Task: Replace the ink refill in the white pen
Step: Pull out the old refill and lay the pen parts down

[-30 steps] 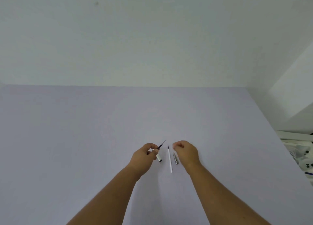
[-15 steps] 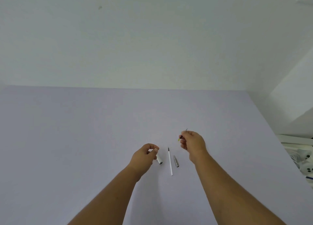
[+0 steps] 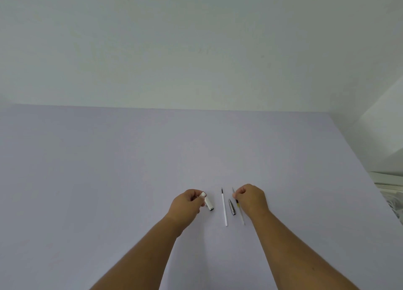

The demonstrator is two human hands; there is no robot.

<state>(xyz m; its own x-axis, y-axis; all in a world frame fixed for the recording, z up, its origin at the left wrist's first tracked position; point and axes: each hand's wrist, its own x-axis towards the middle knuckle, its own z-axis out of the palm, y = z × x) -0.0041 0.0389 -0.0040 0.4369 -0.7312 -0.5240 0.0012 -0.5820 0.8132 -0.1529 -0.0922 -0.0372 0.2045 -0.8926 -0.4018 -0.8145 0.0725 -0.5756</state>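
Head view, near to far. Two bare forearms coming up from bottom edge onto pale lavender table, matte, smooth, flat.

Left hand: fingers curled closed, pinching white pen barrel at its upper end. Short white cylinder, glossy plastic look, dark opening at lower end, tilted down-right; touching table or just above it, cannot tell.

Right hand: fingers curled in, thumb and forefinger pinched on thin refill. Slender rod, translucent clear tube in lower part, yellowish band and dark section near fingers, fine metal point sticking out above fingers. Lower end at or near table surface; contact unclear.

Between hands, loose on table: white refill, long thin straight stick, opaque white, dark pointed tip at far end, lying roughly lengthwise away from camera. Just beside it on right, apart from it: dark metal pen tip section, short tapered cone shape, grey, slight sheen, silver ring at near end. Sitting between white refill and held refill, close to latter.

Far side: plain white wall, slightly scuffed, small dark mark upper left. Right edge: white clutter past table edge, too cropped to identify; contents not readable.
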